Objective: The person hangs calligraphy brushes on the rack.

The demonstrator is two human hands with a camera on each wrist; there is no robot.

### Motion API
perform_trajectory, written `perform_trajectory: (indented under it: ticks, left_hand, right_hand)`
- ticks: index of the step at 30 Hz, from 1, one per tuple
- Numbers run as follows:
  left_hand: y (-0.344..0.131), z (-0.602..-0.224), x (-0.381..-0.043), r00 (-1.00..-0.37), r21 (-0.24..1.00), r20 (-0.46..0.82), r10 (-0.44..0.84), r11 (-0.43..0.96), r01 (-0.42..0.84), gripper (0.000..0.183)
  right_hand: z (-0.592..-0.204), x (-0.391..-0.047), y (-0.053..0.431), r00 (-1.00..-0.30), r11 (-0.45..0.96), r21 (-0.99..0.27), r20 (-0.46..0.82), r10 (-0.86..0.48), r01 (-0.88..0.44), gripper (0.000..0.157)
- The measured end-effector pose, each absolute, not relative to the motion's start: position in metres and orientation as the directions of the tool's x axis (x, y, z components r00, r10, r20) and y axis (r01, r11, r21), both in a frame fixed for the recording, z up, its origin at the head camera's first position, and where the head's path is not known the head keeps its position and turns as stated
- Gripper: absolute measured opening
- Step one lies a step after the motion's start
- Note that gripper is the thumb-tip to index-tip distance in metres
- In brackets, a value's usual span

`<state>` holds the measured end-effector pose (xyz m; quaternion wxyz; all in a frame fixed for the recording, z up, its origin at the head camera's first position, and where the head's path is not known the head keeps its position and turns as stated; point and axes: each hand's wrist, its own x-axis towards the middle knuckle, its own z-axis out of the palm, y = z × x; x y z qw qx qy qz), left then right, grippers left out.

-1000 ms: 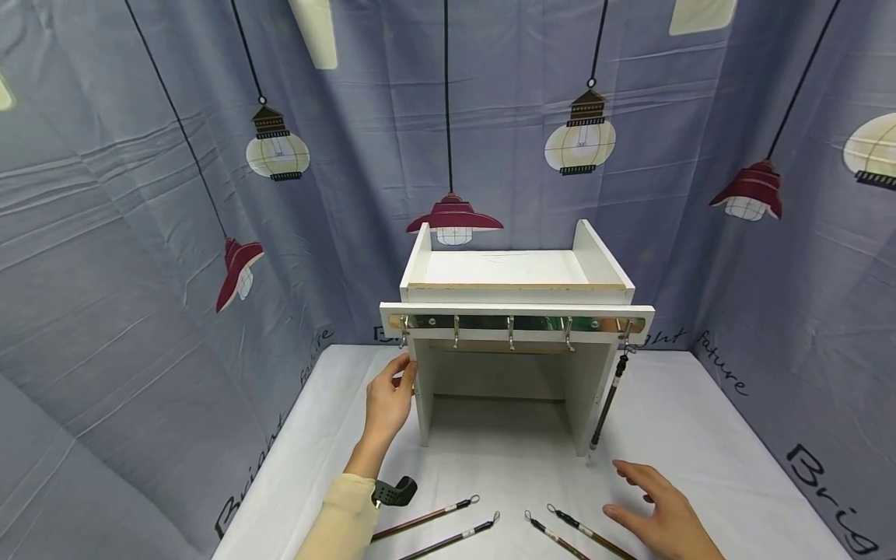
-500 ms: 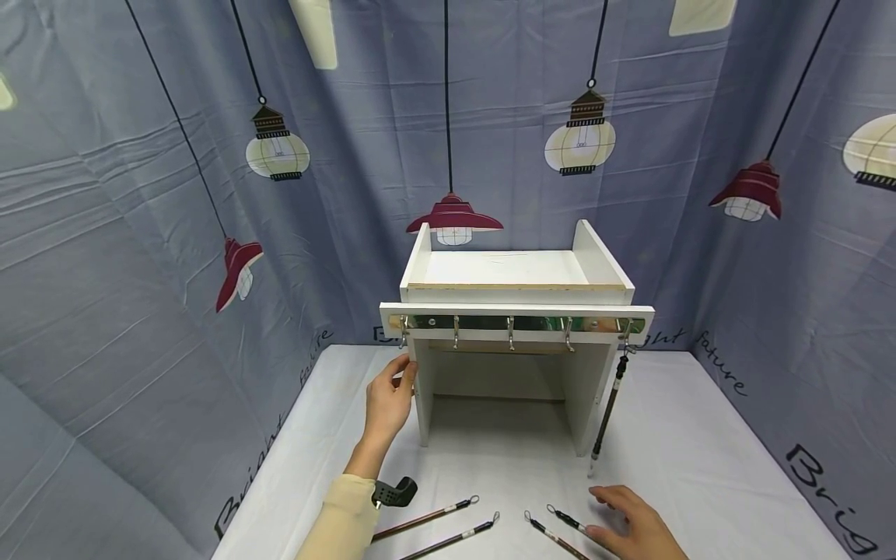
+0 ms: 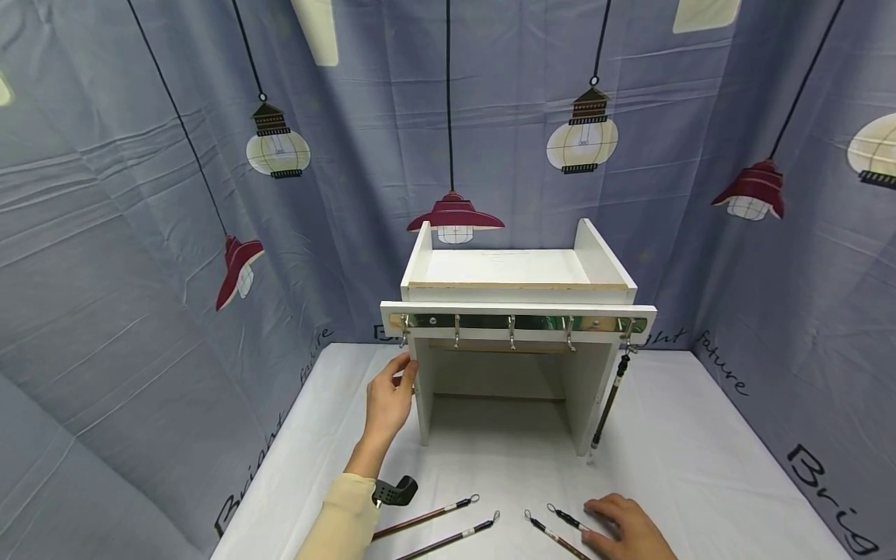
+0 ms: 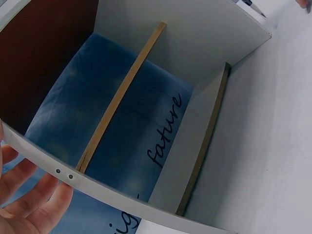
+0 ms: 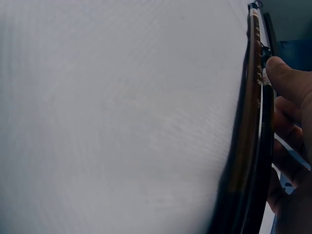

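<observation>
Brush (image 3: 567,519) (slim, dark-ended) lies between thumb and fingers of the right hand (image 3: 628,533).

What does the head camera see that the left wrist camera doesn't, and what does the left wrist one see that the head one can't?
Only the head view: the metal hooks, the lamps printed on the cloth, and four sticks with loops on the table.

Only the left wrist view: two small dark dots on the edge of the white shelf.

Both: the left hand at the shelf's side.
</observation>
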<state>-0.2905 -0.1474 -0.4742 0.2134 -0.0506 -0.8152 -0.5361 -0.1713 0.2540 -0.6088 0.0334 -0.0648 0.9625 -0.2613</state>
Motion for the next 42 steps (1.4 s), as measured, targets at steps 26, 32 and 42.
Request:
perform_trajectory:
  ticks: [26, 32, 42]
  left_hand:
    - [-0.145, -0.475, -0.292, -0.902, 0.855, 0.408, -0.142, 0.404, 0.324, 0.045]
    - [-0.146, -0.475, -0.291, -0.900, 0.849, 0.411, -0.143, 0.420, 0.321, 0.044]
    - [-0.146, -0.475, -0.290, -0.903, 0.851, 0.405, -0.142, 0.421, 0.315, 0.044]
  right_hand:
    - [-0.613, -0.172, 0.251, -0.982, 0.875, -0.449, 0.040, -0.182, -0.181, 0.017]
    - [-0.610, -0.173, 0.247, -0.984, 0.868, -0.470, 0.000, -0.179, -0.158, 0.015]
    - [-0.607, -0.174, 0.243, -0.980, 0.841, -0.522, -0.039, -0.194, -0.146, 0.012]
